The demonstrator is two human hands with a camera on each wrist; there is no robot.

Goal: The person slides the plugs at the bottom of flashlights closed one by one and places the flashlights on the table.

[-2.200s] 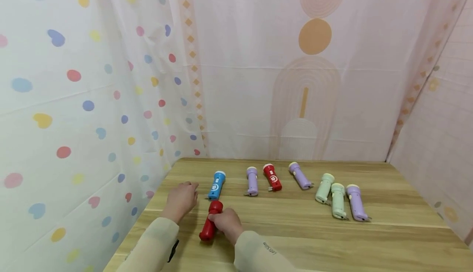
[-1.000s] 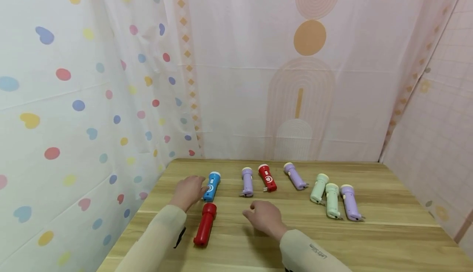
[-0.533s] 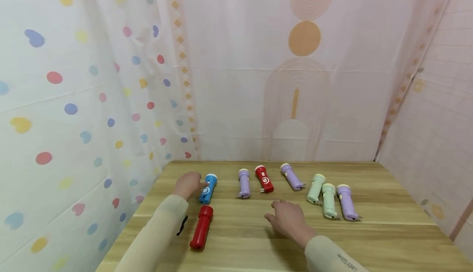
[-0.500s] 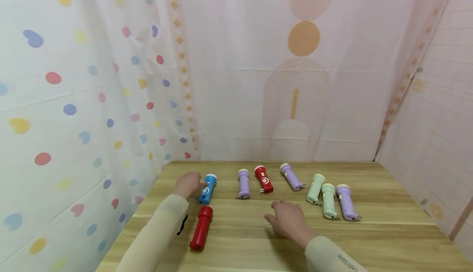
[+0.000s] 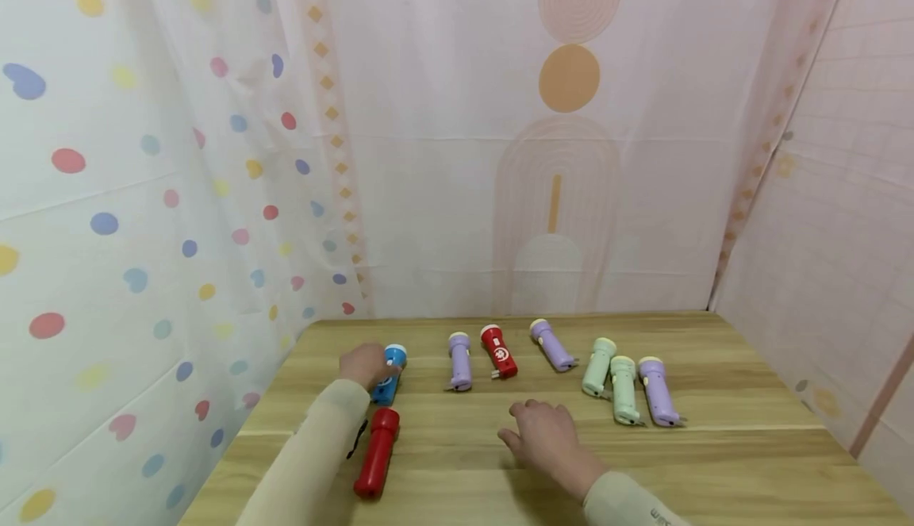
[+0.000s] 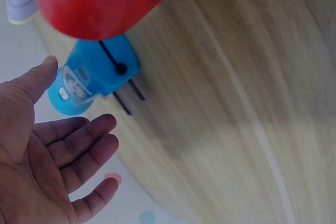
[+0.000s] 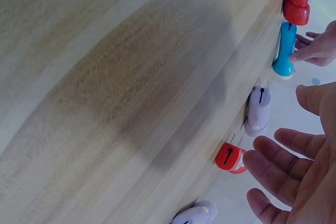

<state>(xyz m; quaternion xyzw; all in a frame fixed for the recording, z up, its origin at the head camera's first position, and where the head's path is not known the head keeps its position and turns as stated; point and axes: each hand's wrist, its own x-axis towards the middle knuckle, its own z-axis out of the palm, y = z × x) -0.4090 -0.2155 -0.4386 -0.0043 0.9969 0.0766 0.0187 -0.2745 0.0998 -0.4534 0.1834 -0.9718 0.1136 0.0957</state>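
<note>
My left hand [image 5: 366, 365] reaches over the blue flashlight [image 5: 386, 391] at the left of the table, thumb at its side. In the left wrist view the thumb and loosely spread fingers stand either side of the blue flashlight [image 6: 100, 64], not closed round it; its two plug prongs point out from the tail. A red flashlight [image 5: 377, 454] lies just nearer the body, beside the left forearm. My right hand [image 5: 548, 440] hovers over the middle of the table, fingers loosely bent and holding nothing; the right wrist view shows its palm [image 7: 315, 187] bare.
Further back lie a purple flashlight [image 5: 460, 363], a red one [image 5: 498, 351] with a white emblem and another purple one [image 5: 552, 346]. To the right, two pale green flashlights [image 5: 624, 391] sit close beside a purple one [image 5: 658, 393]. Patterned curtains [image 5: 428, 193] enclose the wooden table [image 5: 714, 470].
My right hand has let go of the red flashlight, left it lying on the table and moved right. The left hand has moved from beside the blue flashlight to over it. The head view has shifted.
</note>
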